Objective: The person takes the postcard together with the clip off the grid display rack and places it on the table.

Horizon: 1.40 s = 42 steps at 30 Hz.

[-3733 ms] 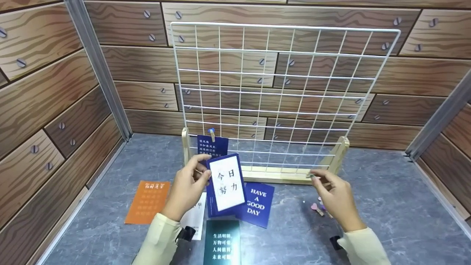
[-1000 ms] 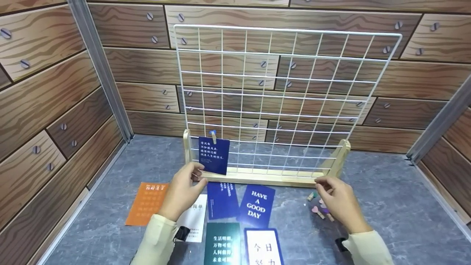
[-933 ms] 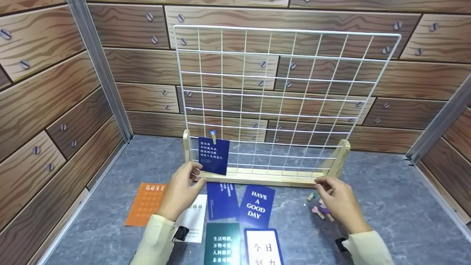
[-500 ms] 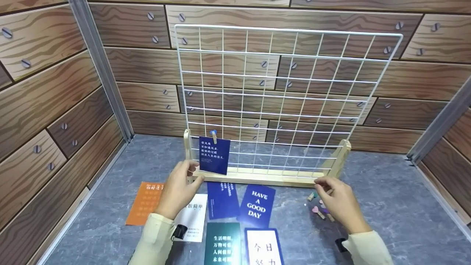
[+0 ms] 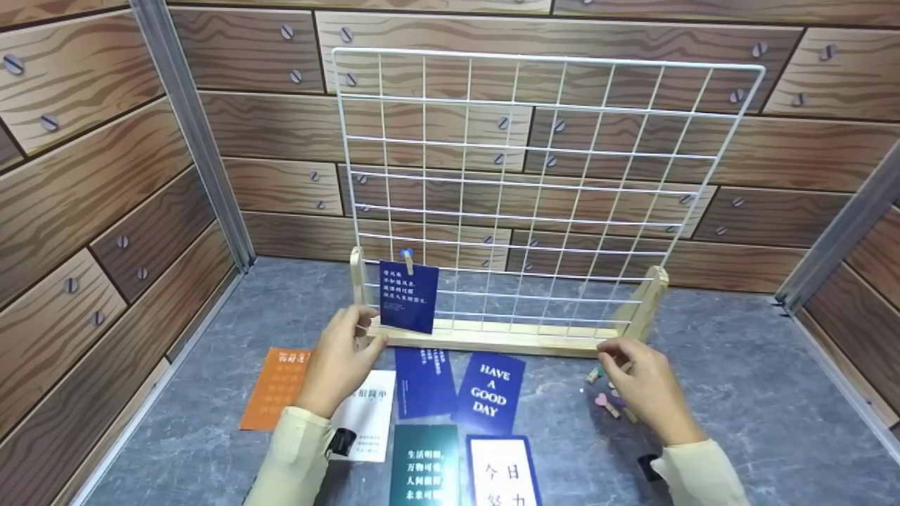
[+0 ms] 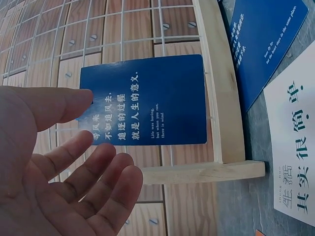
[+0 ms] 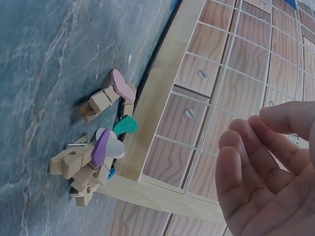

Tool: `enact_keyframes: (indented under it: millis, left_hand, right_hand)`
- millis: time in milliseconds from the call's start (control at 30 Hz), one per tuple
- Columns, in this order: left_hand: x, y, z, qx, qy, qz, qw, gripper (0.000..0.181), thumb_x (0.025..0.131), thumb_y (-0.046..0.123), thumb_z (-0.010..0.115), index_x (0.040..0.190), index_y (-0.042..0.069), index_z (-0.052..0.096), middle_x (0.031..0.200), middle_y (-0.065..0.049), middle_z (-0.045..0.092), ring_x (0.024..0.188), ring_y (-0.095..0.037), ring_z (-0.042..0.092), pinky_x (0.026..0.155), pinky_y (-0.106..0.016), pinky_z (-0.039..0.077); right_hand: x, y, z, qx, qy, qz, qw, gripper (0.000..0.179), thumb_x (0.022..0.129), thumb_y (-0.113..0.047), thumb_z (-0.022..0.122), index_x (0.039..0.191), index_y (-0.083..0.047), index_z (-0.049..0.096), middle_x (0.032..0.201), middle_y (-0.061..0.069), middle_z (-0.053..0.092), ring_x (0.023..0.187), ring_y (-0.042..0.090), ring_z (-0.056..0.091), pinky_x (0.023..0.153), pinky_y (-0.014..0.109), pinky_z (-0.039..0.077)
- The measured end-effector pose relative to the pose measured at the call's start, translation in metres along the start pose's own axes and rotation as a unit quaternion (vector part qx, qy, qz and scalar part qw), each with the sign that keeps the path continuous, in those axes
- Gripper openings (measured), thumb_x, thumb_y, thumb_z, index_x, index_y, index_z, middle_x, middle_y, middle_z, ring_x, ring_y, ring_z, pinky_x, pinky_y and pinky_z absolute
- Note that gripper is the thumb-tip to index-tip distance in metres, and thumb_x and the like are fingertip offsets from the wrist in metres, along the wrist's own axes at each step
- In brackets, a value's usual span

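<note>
My left hand [image 5: 342, 362] hovers with relaxed, parted fingers just left of a dark blue card [image 5: 408, 299], holding nothing. That card hangs on the white wire grid [image 5: 534, 190] from a small wooden clothespin [image 5: 408, 261] with a blue top. In the left wrist view the thumb covers the clip end of the hanging card [image 6: 147, 98]. Empty too, my right hand [image 5: 647, 386] has loosely bent fingers over a pile of heart-topped clothespins [image 5: 612, 404]. The right wrist view shows these pink, purple and green heart clothespins [image 7: 98, 152] apart from the fingers [image 7: 246, 162].
On the grey tabletop lie an orange card [image 5: 274, 390], a white card [image 5: 373, 414], a blue card [image 5: 425, 383], a "HAVE A GOOD DAY" card [image 5: 490, 393], a green card [image 5: 427, 464] and a blue-bordered card [image 5: 503, 474]. A wooden base [image 5: 506, 341] supports the grid.
The blue-bordered card, held in my left hand earlier, now lies at the front. The right hand's green-topped clothespin is back by the pile. Lately the left hand drifted slightly left.
</note>
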State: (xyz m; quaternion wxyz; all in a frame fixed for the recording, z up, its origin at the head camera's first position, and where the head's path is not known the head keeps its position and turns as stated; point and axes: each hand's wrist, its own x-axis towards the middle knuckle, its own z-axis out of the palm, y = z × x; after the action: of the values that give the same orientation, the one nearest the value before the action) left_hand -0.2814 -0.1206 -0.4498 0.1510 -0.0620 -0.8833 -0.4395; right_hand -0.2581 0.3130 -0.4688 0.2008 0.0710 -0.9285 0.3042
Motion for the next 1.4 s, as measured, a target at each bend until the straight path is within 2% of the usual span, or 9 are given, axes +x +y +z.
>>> enact_keyframes:
  millis: [267,533,767,967,1167,1400]
  left_hand:
    - [-0.0001,-0.0025,0.0005,0.008,0.007,0.011,0.9999,0.037,0.091,0.016,0.078,0.124,0.007,0.065,0.108,-0.007,0.063,0.098,-0.023,0.06,0.087,-0.042,0.053]
    - [-0.0003,-0.0036,-0.0011,0.005,0.005,-0.001,1.0,0.039,0.091,0.019,0.078,0.125,0.008,0.064,0.11,-0.006,0.062,0.1,-0.025,0.062,0.086,-0.041,0.054]
    - [0.0006,-0.0052,-0.0027,0.01,0.005,-0.008,0.9999,0.039,0.093,0.023,0.077,0.127,0.009,0.064,0.115,-0.011,0.065,0.101,-0.026,0.062,0.087,-0.041,0.054]
    - [0.0013,-0.0049,-0.0028,0.007,0.004,-0.013,0.9999,0.039,0.093,0.024,0.076,0.128,0.01,0.063,0.117,-0.011,0.065,0.103,-0.026,0.063,0.089,-0.042,0.054]
    - [0.0021,-0.0045,-0.0018,0.013,0.008,-0.011,0.9998,0.039,0.093,0.024,0.077,0.128,0.012,0.064,0.114,-0.006,0.064,0.103,-0.024,0.062,0.087,-0.041,0.053]
    - [0.0021,-0.0032,-0.0016,0.009,0.006,-0.014,0.9999,0.04,0.093,0.022,0.077,0.13,0.013,0.063,0.115,-0.009,0.064,0.103,-0.026,0.063,0.087,-0.042,0.053]
  right_hand:
    - [-0.0012,-0.0021,-0.0015,-0.007,-0.007,0.006,0.9999,0.011,0.099,-0.008,0.068,0.108,-0.007,0.075,0.091,0.0,0.07,0.077,0.012,0.063,0.068,0.026,0.054]
    - [-0.0011,-0.0039,-0.0026,-0.007,-0.003,0.002,1.0,0.012,0.099,-0.007,0.068,0.108,-0.005,0.075,0.09,0.0,0.07,0.077,0.012,0.063,0.068,0.026,0.054]
    - [0.0001,-0.0045,-0.0013,-0.007,-0.001,0.001,1.0,0.011,0.097,-0.005,0.069,0.107,-0.005,0.075,0.09,0.001,0.07,0.077,0.012,0.063,0.069,0.026,0.054]
    - [0.0002,-0.0045,-0.0017,-0.01,0.0,-0.001,1.0,0.011,0.097,-0.006,0.069,0.106,-0.006,0.076,0.09,0.001,0.071,0.077,0.013,0.063,0.069,0.026,0.055]
    - [-0.0005,-0.0038,-0.0025,-0.006,0.003,-0.007,1.0,0.011,0.097,-0.005,0.07,0.106,-0.006,0.076,0.089,0.0,0.07,0.074,0.01,0.062,0.067,0.026,0.054]
    - [-0.0007,-0.0017,-0.0008,-0.01,0.009,-0.018,0.9998,0.011,0.094,-0.002,0.072,0.104,-0.005,0.076,0.086,0.0,0.069,0.072,0.009,0.062,0.066,0.025,0.054]
